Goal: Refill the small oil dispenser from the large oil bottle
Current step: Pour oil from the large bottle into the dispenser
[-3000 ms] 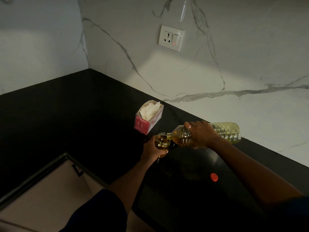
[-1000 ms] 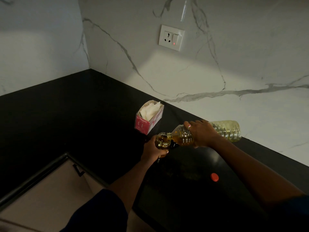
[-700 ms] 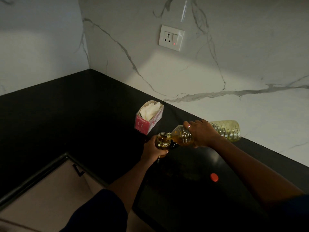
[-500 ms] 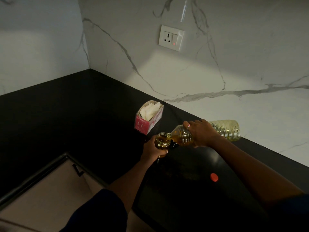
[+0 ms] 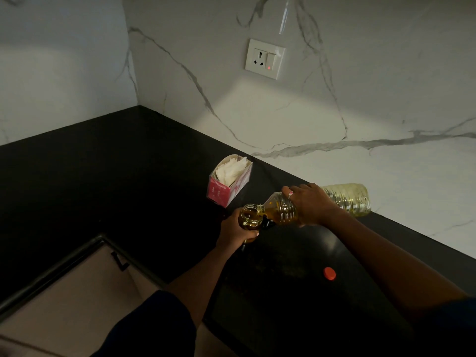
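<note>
One oil bottle (image 5: 346,199), one dispenser (image 5: 250,219), one red cap (image 5: 329,273)

A home kitchen. A glossy black stone countertop (image 5: 128,176) turns a corner under white grey-veined marble wall panels (image 5: 309,112) bearing a white switched socket plate (image 5: 264,58). Near the countertop's back edge are a pink cardboard box of white tissues (image 5: 226,188) and a large clear plastic bottle of yellow cooking oil (image 5: 347,199). A beige cabinet front with black handle (image 5: 77,292) shows below the front edge.
</note>
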`<state>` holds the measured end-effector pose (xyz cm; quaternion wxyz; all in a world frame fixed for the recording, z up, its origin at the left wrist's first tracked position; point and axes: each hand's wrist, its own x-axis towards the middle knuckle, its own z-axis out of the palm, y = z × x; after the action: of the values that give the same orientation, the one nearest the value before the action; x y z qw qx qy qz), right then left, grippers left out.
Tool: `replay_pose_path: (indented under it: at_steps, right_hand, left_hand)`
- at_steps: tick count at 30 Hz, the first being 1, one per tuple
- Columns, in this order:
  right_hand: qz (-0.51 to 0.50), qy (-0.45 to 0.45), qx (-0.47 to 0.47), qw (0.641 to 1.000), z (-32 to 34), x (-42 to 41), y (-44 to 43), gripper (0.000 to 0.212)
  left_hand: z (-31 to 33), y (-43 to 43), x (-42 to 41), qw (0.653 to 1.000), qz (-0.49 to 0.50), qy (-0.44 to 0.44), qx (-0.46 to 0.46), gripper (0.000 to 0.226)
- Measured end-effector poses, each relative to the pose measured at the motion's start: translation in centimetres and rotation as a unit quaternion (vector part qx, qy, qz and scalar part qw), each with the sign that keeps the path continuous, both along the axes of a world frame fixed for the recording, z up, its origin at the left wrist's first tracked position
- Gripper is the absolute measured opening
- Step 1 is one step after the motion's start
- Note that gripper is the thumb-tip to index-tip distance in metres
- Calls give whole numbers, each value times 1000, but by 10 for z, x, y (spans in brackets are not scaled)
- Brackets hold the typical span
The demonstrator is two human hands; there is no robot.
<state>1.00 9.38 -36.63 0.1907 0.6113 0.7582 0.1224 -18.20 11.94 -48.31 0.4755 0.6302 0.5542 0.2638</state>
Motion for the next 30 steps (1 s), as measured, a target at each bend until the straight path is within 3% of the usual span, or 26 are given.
replay_pose_path:
  at_steps: [13,30]
  right_hand:
    - [-20,26,5,999,-5,1,-5,103]
    - [-97,208,2,973,-29,4,-30,90]
  left_hand:
    - [6,-3,-2,1000,-5,1,-4,80]
    - [8,-5,-1,1000,-1,5,-7,80]
